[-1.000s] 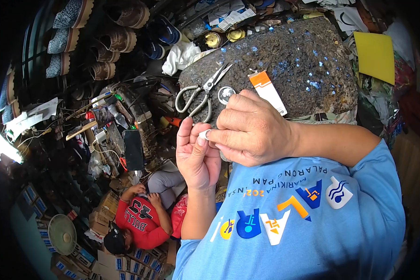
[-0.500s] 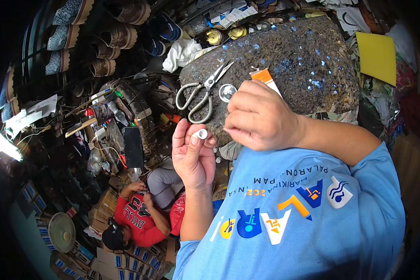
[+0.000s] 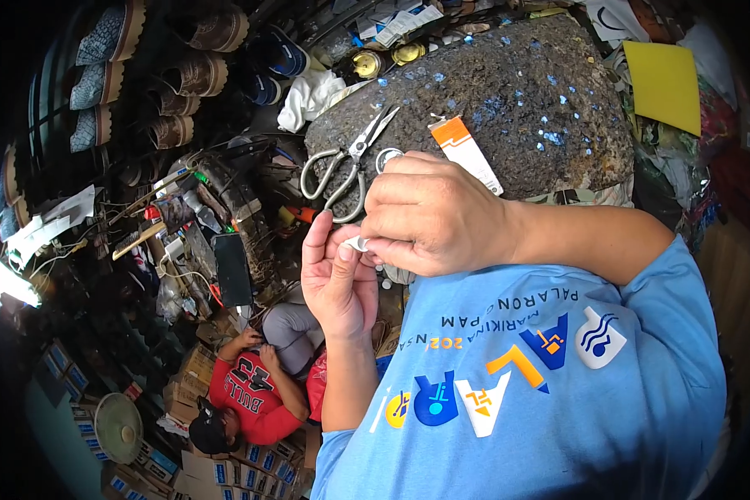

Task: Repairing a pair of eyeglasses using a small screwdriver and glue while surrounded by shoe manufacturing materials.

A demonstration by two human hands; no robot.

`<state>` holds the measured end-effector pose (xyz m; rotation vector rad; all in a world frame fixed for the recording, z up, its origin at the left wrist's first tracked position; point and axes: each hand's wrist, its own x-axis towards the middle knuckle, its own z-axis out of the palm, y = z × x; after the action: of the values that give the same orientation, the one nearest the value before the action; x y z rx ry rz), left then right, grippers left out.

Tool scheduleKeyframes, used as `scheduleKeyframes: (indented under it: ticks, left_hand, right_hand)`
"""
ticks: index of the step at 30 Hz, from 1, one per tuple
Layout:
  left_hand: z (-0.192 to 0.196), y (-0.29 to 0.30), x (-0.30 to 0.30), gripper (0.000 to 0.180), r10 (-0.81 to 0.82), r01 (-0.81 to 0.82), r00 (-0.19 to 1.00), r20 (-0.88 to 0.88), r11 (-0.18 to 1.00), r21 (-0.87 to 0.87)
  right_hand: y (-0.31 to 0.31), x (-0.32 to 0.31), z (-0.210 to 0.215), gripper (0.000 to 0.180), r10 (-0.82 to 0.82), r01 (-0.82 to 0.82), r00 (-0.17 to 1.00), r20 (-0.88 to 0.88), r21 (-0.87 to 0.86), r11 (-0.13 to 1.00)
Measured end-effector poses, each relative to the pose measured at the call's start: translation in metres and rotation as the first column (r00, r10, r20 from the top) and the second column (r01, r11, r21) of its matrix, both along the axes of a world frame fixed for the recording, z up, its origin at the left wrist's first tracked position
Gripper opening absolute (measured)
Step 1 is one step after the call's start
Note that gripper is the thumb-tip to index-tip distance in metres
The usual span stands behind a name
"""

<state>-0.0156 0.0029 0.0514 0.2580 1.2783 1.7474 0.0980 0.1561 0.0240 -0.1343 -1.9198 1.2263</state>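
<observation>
"What's around?"
"Scissors [image 3: 358,150] and an orange-and-white packet [image 3: 468,157] on the rough dark block [image 3: 508,92]; the right hand [image 3: 433,212] partly hides a round disc [image 3: 384,157]."
"And the small white piece [image 3: 356,243]?"
"Pinched in the left hand [image 3: 339,287]; the right, fingers together, meets its edge, whether gripping I can't tell."

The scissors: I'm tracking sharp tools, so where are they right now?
In the head view, the scissors lie at the left end of the dark rough block, left of the orange-and-white packet and just beyond the left hand.
</observation>
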Motion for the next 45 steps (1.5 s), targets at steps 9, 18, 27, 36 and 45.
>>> scheduleKeyframes:
  ticks: [9, 18, 27, 36, 45]
  left_hand:
    - [-0.002, -0.004, -0.003, 0.054, -0.057, 0.059, 0.998, -0.042, 0.996, 0.062]
    - [0.009, 0.001, 0.004, 0.053, 0.025, -0.016, 0.98, -0.196, 0.999, 0.049]
    - [-0.015, -0.014, -0.009, 0.037, -0.165, -0.106, 0.265, -0.95, 0.974, -0.199]
    - [-0.056, -0.029, -0.007, 0.021, -0.509, -0.106, -0.063, -0.858, 0.859, -0.501]
    - [-0.033, -0.03, -0.004, 0.027, -0.13, -0.221, 0.58, -0.804, 0.925, -0.309]
  right_hand:
    - [-0.001, 0.001, 0.001, 0.013, 0.044, -0.038, 0.999, 0.032, -0.165, 0.986]
    - [0.0, 0.001, 0.011, 0.012, 0.183, -0.115, 0.978, 0.097, -0.482, 0.868]
    - [0.023, 0.016, 0.004, 0.01, -0.056, 0.096, 0.994, 0.094, -0.506, 0.857]
    - [0.024, 0.02, -0.009, 0.01, -0.03, 0.08, 0.981, 0.192, -0.261, 0.962]
    - [0.018, 0.016, -0.017, 0.01, 0.04, 0.013, 0.966, 0.257, -0.199, 0.98]
